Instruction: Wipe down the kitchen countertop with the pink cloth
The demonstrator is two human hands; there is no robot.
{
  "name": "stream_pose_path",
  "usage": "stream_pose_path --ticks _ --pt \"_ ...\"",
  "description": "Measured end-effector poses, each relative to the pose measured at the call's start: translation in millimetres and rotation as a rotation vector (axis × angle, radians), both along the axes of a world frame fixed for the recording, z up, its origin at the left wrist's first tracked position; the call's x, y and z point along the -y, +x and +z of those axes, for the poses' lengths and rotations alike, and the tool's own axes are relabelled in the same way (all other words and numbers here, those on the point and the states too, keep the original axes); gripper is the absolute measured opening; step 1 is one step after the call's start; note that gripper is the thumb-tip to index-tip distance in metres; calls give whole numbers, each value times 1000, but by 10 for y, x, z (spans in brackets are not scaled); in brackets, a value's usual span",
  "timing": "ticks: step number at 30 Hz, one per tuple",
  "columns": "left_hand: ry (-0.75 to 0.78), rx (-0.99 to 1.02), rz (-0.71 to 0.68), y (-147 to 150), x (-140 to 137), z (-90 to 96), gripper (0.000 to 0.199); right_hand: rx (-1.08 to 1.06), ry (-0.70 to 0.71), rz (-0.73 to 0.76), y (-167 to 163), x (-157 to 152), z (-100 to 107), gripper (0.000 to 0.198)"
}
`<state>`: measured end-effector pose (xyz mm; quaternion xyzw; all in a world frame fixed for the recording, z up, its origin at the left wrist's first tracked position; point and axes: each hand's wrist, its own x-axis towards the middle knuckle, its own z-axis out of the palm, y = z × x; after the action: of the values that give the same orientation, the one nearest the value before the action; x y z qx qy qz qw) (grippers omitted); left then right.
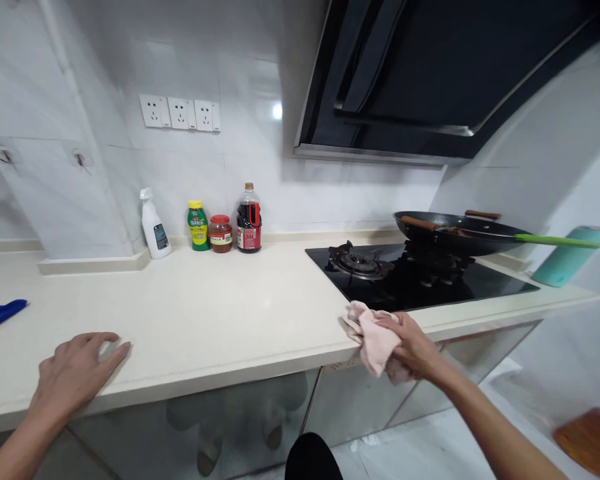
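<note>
My right hand (pixel 414 347) grips a crumpled pale pink cloth (pixel 377 340) at the counter's front edge, just in front of the black gas stove (pixel 380 287). Part of the cloth lies on the countertop and part hangs over the edge. At the left, my left hand (pixel 75 370) rests on the cream countertop (pixel 205 313), its thumb apart from the fingers and nothing in it. A blue cloth (pixel 3 315) lies beyond that hand, at the far left.
Along the wall stand a white spray bottle (pixel 155 227), a green-and-yellow bottle (pixel 198 227), a red-lidded jar (pixel 221 235) and a dark sauce bottle (pixel 249 223). A wok (pixel 460 233) with a green-handled utensil sits on the right burner. Beside it leans a teal canister (pixel 567 260). The range hood (pixel 430 80) overhangs the stove.
</note>
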<state>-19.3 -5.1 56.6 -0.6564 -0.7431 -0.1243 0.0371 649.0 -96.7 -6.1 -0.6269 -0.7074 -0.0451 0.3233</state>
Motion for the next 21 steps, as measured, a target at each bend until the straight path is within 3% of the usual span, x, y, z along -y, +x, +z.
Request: stream_pose_path --ticks 3,6,9,11,17,21 --pt "5 20 -7 7 26 1 61 -173 -66 -40 197 -48 248 47" --pt "20 31 -17 7 49 -3 60 -164 -28 -168 55 -212 420 49" --pt "36 38 -24 -1 66 -16 58 -26 -5 -360 -218 -378 399 55" --pt "50 36 -34 -11 72 -30 57 91 6 -412 -390 -426 300 62" --pt "91 5 -56 -56 50 -120 51 367 50 14 -662 -349 50 44" --pt "125 -4 -97 -120 0 -226 48 385 -109 47 -698 -504 124 44"
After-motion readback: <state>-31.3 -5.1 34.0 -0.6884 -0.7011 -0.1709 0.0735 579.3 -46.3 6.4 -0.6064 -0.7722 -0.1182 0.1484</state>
